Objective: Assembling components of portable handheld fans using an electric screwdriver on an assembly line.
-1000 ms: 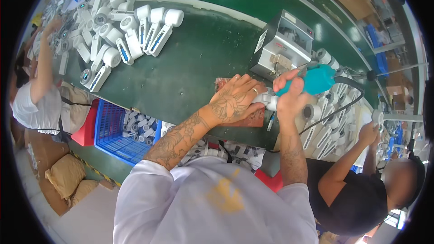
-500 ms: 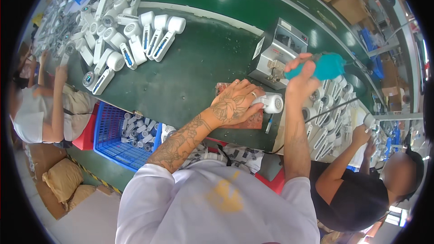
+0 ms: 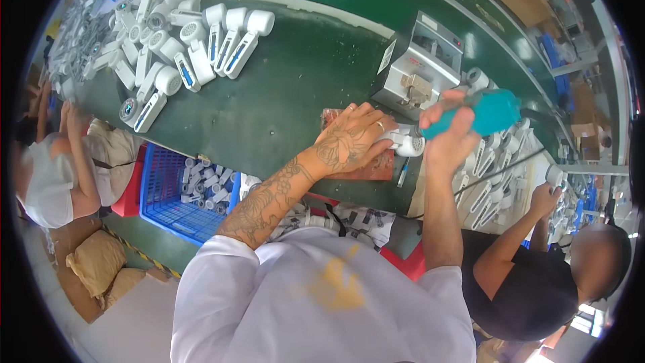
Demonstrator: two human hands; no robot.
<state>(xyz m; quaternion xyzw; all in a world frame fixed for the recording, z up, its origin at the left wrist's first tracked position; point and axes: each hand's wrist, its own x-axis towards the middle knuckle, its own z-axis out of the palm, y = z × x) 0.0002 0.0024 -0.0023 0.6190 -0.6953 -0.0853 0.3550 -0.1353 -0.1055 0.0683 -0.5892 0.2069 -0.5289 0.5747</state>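
My left hand (image 3: 355, 136) lies closed over a white handheld device (image 3: 408, 145) with a round grilled head, pressing it down on a reddish-brown board (image 3: 376, 169). The device's head sticks out to the right of the fingers, while its handle is mostly hidden under the palm. Wrapped round a teal electric screwdriver (image 3: 489, 113) is my right hand (image 3: 449, 136), just above and to the right of that head. The tool's front end lies near the device, but I cannot tell whether it touches. A slim blue-and-white pen-like object (image 3: 402, 175) lies beside the board.
A silver metal machine (image 3: 420, 67) stands beyond my right hand. Several white devices (image 3: 225, 44) are piled at the left, and more (image 3: 494, 195) lie at the right. A blue basket (image 3: 164, 218) of small white parts sits below the table. Co-workers (image 3: 524, 282) work at both sides.
The screwdriver has come slightly down and to the right, and my right fingers now sit closer to the device's head. My left hand stays on the device.
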